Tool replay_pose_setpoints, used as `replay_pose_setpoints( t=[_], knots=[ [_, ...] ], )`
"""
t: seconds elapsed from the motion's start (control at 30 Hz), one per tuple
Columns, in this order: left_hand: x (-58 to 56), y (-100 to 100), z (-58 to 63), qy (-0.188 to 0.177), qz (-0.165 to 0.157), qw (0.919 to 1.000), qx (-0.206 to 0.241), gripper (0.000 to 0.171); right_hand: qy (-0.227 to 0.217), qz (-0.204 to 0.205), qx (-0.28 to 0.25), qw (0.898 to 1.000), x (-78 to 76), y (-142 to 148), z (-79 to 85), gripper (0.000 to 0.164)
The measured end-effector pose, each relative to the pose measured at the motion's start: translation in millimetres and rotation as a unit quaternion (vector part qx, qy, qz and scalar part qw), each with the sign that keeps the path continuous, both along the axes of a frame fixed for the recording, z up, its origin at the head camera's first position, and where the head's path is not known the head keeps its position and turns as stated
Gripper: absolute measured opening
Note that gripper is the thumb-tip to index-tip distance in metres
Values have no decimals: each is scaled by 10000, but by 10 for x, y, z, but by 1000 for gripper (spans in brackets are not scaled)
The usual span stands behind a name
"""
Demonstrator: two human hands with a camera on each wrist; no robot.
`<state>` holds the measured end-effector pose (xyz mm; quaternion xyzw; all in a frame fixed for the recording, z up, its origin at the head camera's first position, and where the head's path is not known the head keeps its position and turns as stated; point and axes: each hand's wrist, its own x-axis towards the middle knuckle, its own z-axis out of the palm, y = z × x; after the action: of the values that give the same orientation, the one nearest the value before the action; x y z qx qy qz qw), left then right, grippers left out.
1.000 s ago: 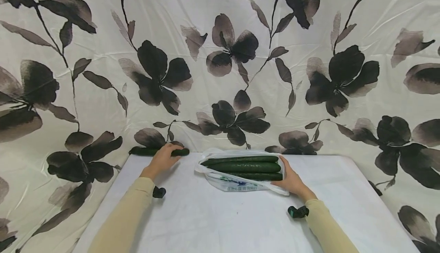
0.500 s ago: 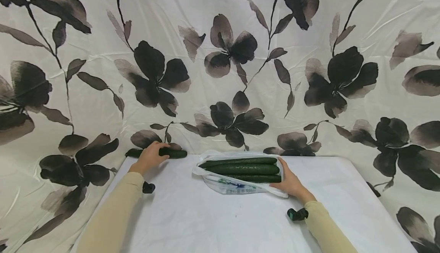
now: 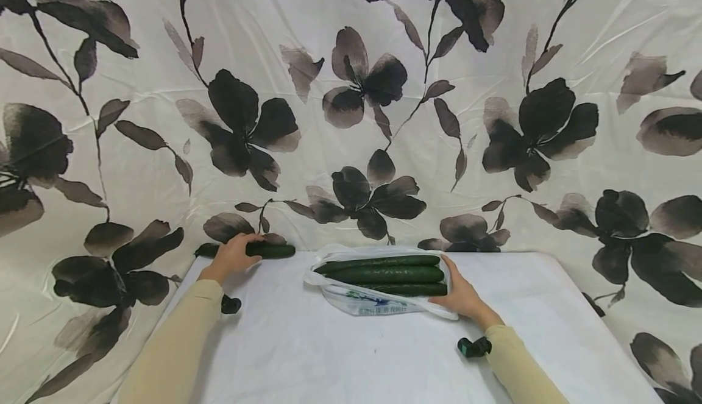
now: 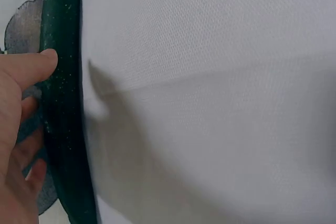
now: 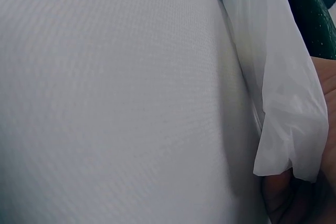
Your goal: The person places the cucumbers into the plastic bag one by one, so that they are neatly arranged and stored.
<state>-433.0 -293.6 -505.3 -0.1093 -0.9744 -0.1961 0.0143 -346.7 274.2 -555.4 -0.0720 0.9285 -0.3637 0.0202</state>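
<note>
A single dark green cucumber (image 3: 274, 250) lies along the back left edge of the table. My left hand (image 3: 236, 256) holds it left of its middle. In the left wrist view the thumb rests on the near side of this cucumber (image 4: 65, 119), and the other fingers bend behind it. At the centre back, a white plastic bag (image 3: 378, 308) lies with its mouth spread, showing several cucumbers (image 3: 389, 274) side by side. My right hand (image 3: 463, 291) grips the bag's right end, fingers against the cucumber ends. White plastic (image 5: 291, 93) hides much of that hand in the right wrist view.
The white-covered table (image 3: 329, 361) carries the bag and the single cucumber. A floral curtain (image 3: 351, 148) hangs directly behind its back edge. Small black devices sit at both wrists, one by the left (image 3: 231, 304) and one by the right (image 3: 474, 347).
My left hand has slid left along the single cucumber, which stays at the back edge. The right hand and the bag keep their place. The head view has shifted slightly.
</note>
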Motion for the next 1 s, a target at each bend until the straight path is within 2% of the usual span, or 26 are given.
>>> replay_pose_setpoints(
  t=[0.23,0.5,0.77,1.0],
  knots=[
    [22,-57,-49,33,158,9997,-181,52,-4,8,-38,10000,14,-41,22,117],
    [40,-145,-149,335,208,9984,-410,51,-30,16,-9,10000,2,-70,56,116],
    [137,-128,-185,200,-157,9993,-288,52,-86,24,45,9999,10,-46,52,117],
    [269,-95,-236,271,-246,9992,-165,52,32,69,31,10000,25,-17,23,116]
  ],
)
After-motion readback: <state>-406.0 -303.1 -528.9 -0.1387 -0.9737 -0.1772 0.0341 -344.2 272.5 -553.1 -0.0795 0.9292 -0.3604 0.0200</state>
